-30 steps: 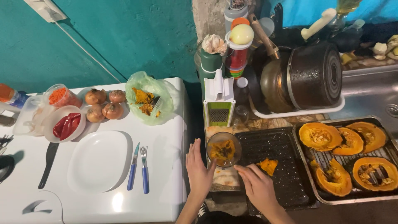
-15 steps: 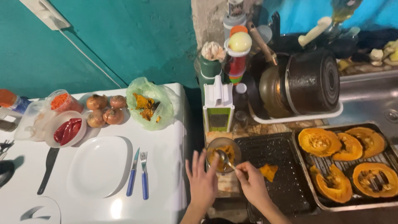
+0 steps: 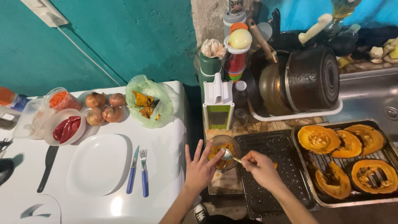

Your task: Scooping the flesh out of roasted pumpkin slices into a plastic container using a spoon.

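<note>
A small glass bowl of orange squash flesh stands on a board between the white table and a dark baking tray. My left hand rests against the bowl's near left side, fingers spread. My right hand grips a metal spoon whose bowl lies over the glass bowl. A bit of orange squash peeks out on the dark tray just behind my right hand.
A metal tray of roasted squash halves lies at right. On the white table sit a white plate, blue knife, fork, onions, a green bag of peelings. A grater and a rack of pots stand behind.
My right hand has left the squash piece on the dark tray and brought the spoon over the glass bowl. My left hand moved up to the bowl's side.
</note>
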